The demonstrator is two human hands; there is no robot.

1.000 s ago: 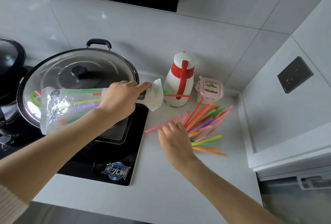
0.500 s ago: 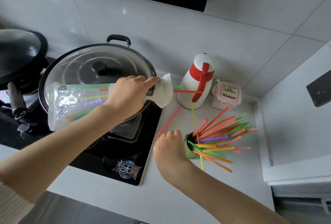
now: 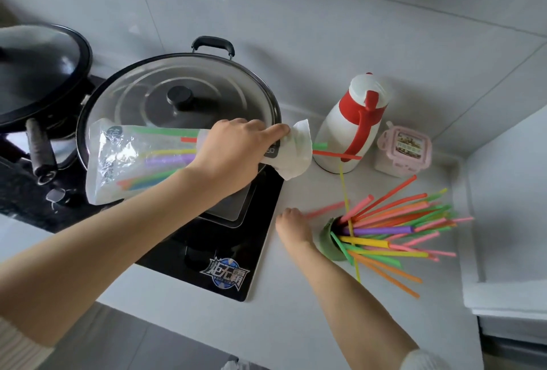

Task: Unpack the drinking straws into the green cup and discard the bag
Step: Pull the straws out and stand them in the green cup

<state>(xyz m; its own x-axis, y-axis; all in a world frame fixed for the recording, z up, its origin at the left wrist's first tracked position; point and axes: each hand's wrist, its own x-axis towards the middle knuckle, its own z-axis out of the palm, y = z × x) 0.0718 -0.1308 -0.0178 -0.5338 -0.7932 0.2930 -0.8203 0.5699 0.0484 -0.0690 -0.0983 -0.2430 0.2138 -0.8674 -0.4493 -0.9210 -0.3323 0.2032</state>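
My left hand (image 3: 233, 156) grips a clear plastic bag (image 3: 124, 162) near its open end and holds it level above the wok. Several coloured straws remain inside it. A red straw (image 3: 337, 155) and a green one stick out of the opening. The green cup (image 3: 328, 239) stands on the white counter, with many straws (image 3: 393, 221) fanning out of it to the right. Just left of the cup, my right hand (image 3: 293, 227) has its fingers curled on the end of a blurred pink straw (image 3: 325, 209) that points towards the cup.
A lidded wok (image 3: 183, 97) sits on a black induction hob (image 3: 225, 254) under the bag. A second black pan (image 3: 38, 73) is at the far left. A white and red thermos jug (image 3: 352, 123) and a pink box (image 3: 402, 150) stand by the back wall.
The pink straw that lay on the counter is now at my right hand's fingers, turned towards the cup. My left hand still holds the bag above the wok.
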